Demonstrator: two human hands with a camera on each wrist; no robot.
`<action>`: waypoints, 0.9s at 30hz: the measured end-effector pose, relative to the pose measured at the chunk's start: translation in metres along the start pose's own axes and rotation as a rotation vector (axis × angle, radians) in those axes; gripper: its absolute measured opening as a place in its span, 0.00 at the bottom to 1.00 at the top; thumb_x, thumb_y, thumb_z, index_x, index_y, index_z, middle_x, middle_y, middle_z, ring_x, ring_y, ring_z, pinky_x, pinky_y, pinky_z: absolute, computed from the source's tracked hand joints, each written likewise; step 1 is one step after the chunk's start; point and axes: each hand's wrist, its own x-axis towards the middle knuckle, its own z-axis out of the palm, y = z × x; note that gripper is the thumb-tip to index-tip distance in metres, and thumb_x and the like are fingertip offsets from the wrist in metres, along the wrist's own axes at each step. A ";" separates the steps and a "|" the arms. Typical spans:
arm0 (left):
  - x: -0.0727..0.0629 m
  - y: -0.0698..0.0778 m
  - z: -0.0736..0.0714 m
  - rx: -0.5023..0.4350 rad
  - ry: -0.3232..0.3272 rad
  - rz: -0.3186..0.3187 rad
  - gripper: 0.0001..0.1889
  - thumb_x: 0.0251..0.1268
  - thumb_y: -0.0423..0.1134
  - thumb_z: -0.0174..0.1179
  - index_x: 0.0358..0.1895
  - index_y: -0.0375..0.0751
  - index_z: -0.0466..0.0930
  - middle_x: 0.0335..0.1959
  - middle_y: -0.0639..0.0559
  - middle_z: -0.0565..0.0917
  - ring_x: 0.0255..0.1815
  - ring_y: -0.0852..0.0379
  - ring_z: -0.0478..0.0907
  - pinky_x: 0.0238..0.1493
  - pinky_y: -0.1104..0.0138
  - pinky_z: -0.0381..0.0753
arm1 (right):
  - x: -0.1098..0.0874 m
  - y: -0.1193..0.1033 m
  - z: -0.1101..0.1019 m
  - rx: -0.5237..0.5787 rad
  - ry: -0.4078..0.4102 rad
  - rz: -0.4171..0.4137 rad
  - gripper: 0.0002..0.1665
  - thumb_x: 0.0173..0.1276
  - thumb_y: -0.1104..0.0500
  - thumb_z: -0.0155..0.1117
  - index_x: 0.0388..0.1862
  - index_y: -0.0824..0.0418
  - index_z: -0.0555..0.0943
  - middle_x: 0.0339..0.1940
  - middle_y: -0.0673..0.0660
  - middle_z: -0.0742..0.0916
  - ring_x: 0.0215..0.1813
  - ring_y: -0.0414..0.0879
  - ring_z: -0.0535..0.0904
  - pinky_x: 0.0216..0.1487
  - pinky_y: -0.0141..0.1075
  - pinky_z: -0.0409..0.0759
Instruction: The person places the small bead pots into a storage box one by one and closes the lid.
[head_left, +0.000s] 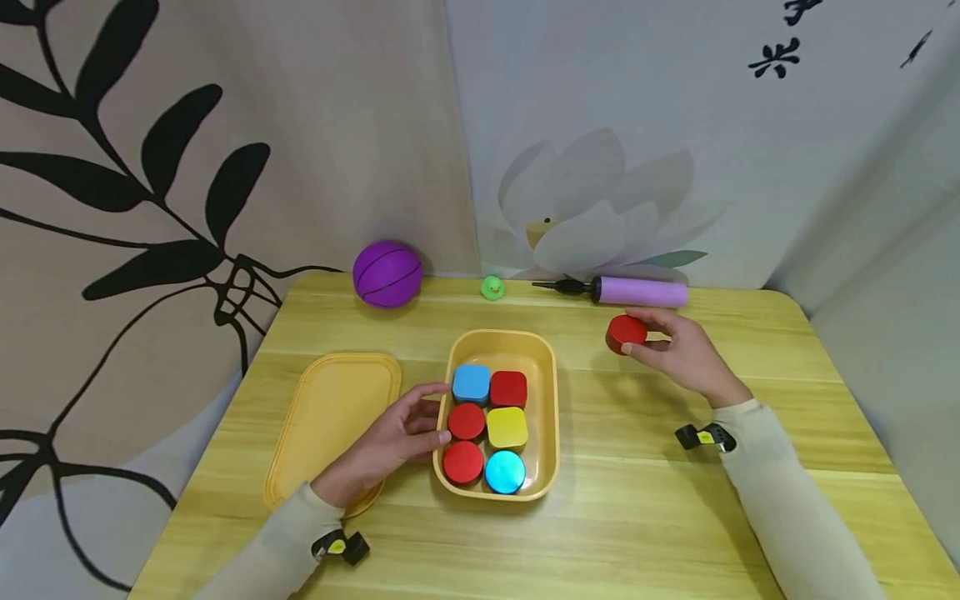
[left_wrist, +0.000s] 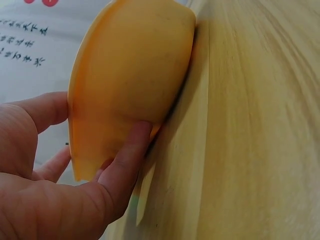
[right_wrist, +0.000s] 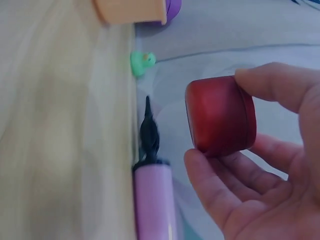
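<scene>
While one yellow wooden surface [head_left: 660,500] carries everything, the largest things on it are one yellow lid [head_left: 330,417] lying flat toward the left edge and one yellow tub [head_left: 543,400] at the middle. Along the far edge lie one purple ball [head_left: 387,273], one purple pump [head_left: 641,291] and one small green duck [head_left: 492,287]. The tub holds six blocks: three red, two blue, one yellow. A seventh, the red round block [head_left: 625,332], is off the surface near the far right, pinched between thumb and fingers of the right hand [head_left: 686,354]. The left hand [head_left: 390,442] touches the tub's left wall with relaxed fingers [left_wrist: 127,165]. The wrist views cut off most of the tub and the pump.
</scene>
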 end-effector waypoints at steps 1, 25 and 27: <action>0.000 0.000 0.000 -0.001 0.000 0.000 0.39 0.72 0.42 0.71 0.81 0.55 0.61 0.72 0.35 0.70 0.65 0.45 0.78 0.54 0.55 0.88 | 0.001 -0.004 0.002 0.013 0.000 -0.009 0.36 0.71 0.56 0.76 0.75 0.63 0.76 0.70 0.63 0.83 0.56 0.39 0.84 0.50 0.23 0.85; -0.002 0.001 -0.001 -0.036 -0.009 -0.004 0.39 0.72 0.41 0.71 0.81 0.55 0.61 0.71 0.34 0.70 0.63 0.46 0.78 0.53 0.53 0.89 | 0.035 -0.075 0.058 0.016 -0.078 -0.230 0.35 0.65 0.60 0.80 0.70 0.62 0.80 0.66 0.59 0.85 0.60 0.53 0.83 0.57 0.44 0.89; -0.002 0.001 -0.001 -0.041 -0.011 -0.002 0.39 0.72 0.41 0.70 0.81 0.55 0.61 0.71 0.34 0.70 0.63 0.47 0.78 0.53 0.53 0.89 | 0.039 -0.079 0.065 0.003 -0.097 -0.231 0.35 0.65 0.58 0.80 0.71 0.62 0.80 0.67 0.59 0.85 0.60 0.53 0.83 0.57 0.47 0.88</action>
